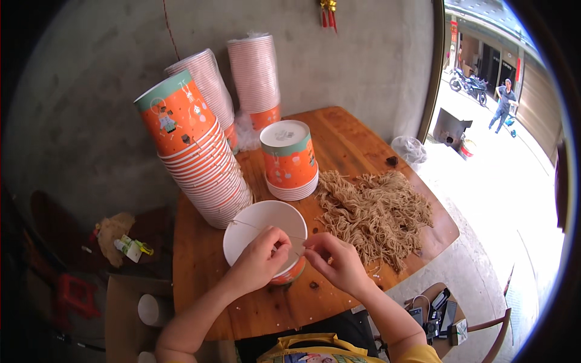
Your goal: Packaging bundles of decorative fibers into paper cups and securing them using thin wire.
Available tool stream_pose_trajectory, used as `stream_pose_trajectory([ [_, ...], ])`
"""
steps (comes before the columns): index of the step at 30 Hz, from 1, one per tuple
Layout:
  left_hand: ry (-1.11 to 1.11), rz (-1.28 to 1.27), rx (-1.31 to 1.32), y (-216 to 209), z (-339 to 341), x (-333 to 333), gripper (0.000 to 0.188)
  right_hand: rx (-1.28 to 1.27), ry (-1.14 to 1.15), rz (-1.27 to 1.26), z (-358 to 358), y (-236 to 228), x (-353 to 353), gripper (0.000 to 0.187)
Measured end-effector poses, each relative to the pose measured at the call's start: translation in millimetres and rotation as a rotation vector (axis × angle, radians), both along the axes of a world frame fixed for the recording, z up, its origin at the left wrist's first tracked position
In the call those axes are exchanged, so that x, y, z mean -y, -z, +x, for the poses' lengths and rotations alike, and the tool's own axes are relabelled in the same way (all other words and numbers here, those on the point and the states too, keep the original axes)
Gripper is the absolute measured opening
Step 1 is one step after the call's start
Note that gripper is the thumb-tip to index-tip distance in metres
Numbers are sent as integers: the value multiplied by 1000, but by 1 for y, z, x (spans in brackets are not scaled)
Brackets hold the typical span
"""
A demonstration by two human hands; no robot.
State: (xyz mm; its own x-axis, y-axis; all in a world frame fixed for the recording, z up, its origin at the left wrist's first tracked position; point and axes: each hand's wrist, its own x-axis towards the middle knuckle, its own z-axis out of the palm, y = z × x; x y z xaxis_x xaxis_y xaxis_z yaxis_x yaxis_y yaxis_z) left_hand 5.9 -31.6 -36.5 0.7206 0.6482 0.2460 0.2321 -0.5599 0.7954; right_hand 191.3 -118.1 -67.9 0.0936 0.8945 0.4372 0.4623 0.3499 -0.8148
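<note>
Head view shows my left hand (261,257) and right hand (339,261) over the near rim of a white bowl (257,227), fingertips of both pressed together, pinching a thin noodle strand (257,228) stretched across the bowl. Just right of my right fingers lies the noodle pile (378,212) on the table (339,136). Beyond my fingers stand a short cup stack (289,160) and, left of it, a leaning tall stack (196,151).

— The bowl (264,224) at the near edge of the table (339,136)?
— Paper, smooth white inside, printed orange outside.
— And the tabletop?
— Varnished wood, slightly glossy. The noodle heap (375,212) on its right side looks dry, matt, rough.
</note>
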Motion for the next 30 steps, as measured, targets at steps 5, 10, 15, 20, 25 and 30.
stream_pose_trajectory([
  [5,10,21,54,5,6,-3,4,48,-132,-63,0,-17,-16,17],
  [10,-121,-343,197,-1,9,2,6,-341,-249,-327,3,0,-28,14],
  [15,-58,-481,73,19,2,0,28,-442,-289,-266,-2,0,-28,13],
  [20,-9,-746,-60,9,10,-15,19,-429,-309,-285,0,5,-30,13],
  [25,42,-873,39,9,8,-19,15,-194,-326,-209,13,-10,-33,30],
  [30,59,-986,145,13,7,-24,11,411,-395,-211,54,-36,-29,35],
])
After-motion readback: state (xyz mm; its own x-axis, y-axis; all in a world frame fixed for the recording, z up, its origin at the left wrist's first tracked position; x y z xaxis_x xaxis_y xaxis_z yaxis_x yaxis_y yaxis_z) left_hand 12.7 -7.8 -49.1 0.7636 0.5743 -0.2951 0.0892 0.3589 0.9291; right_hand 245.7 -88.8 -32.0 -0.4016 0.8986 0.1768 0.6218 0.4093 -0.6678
